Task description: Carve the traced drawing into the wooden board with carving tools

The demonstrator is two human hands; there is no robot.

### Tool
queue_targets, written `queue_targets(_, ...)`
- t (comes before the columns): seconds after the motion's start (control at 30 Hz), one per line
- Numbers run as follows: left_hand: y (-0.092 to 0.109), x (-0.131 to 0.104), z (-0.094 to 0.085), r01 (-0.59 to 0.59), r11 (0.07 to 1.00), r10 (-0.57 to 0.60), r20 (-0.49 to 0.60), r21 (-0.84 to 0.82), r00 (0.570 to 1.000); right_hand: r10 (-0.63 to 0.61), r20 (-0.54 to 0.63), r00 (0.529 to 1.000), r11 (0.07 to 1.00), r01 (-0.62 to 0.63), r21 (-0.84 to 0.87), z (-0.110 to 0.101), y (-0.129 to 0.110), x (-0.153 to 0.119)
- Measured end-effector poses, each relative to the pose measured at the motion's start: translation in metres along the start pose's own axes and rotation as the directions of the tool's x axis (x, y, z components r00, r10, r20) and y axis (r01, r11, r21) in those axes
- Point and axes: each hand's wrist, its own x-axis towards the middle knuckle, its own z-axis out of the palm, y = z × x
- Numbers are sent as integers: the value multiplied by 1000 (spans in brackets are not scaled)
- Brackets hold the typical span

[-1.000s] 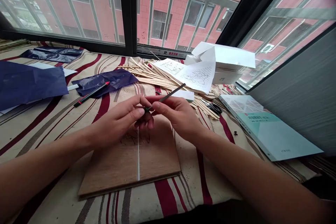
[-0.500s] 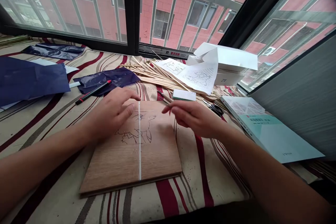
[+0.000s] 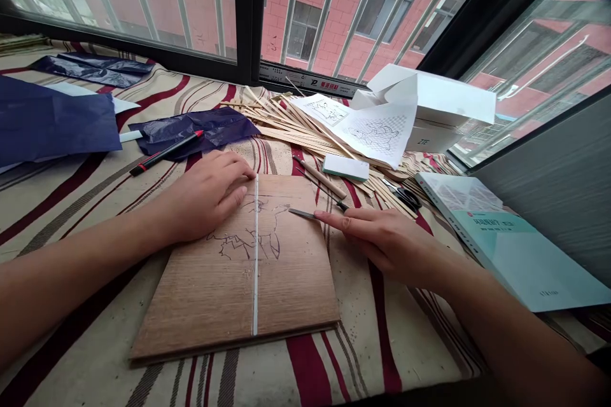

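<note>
A brown wooden board (image 3: pixel 205 311) lies flat before me, with a dark ink line drawing (image 3: pixel 238 241) on it. A narrow pale strip (image 3: pixel 256 267) runs lengthwise over the board's middle, crossing the drawing. My left hand (image 3: pixel 210 194) rests on the board's far left part, fingers bent and fingertips pressed at the strip's far end. Over the board's right edge, my right hand (image 3: pixel 382 238) is closed round a small knife (image 3: pixel 302 213); its flat metal blade points left towards the strip, and its handle is hidden in the palm.
Beyond the board lie thin tools (image 3: pixel 329 181), a white-and-green block (image 3: pixel 346 167), scissors (image 3: pixel 408 198) and many thin wooden strips (image 3: pixel 272 124). A printed sheet (image 3: pixel 377 130) leans by a white box (image 3: pixel 439 102). A book (image 3: pixel 515 248) lies right; a marker (image 3: pixel 167 152) and dark blue sheets (image 3: pixel 57 117) lie left.
My right hand has moved right and nearer me, and the knife blade now shows plainly in it. My left hand has settled lower on the board, its fingertips at the strip. The view has shifted slightly.
</note>
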Motion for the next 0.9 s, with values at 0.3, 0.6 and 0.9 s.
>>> queue_targets(0.3, 2, -1, 3, 49, 998, -49, 8, -41, 999, 35, -19, 999, 999, -36, -23, 11, -6, 0)
queue_targets(0.6, 9, 4, -4, 81, 997, -79, 96, -19, 992, 54, -10, 999, 996, -54, -70, 7, -17, 0)
queue_targets(0.9, 7, 3, -4, 66, 998, -64, 90, -16, 994, 60, -43, 997, 998, -60, -8, 12, -14, -4)
